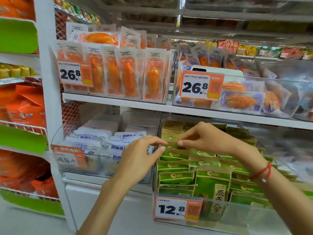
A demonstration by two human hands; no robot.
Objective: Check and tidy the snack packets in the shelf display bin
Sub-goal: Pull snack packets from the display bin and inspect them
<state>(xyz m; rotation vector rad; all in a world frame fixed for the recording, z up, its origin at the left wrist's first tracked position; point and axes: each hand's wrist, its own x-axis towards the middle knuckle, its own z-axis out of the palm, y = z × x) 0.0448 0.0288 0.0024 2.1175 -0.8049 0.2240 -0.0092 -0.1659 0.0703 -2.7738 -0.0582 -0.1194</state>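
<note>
A clear display bin [250, 212] on the lower shelf holds several green and tan snack packets [176, 178] in rows. One larger green packet [212, 185] stands upright at the front. Both hands hover over the back left rows. My left hand [140, 156] has its thumb and forefinger closing on the top edge of a green packet [172, 144]. My right hand [203, 136] pinches the same packet's top edge from the right. A red string sits on my right wrist.
An orange price tag reading 12.8 [177, 208] hangs on the bin's front. A neighbouring clear bin [76, 168] of white and blue packets sits to the left. The shelf above [118, 102] carries bins of orange packets close overhead. A white upright [49, 82] stands left.
</note>
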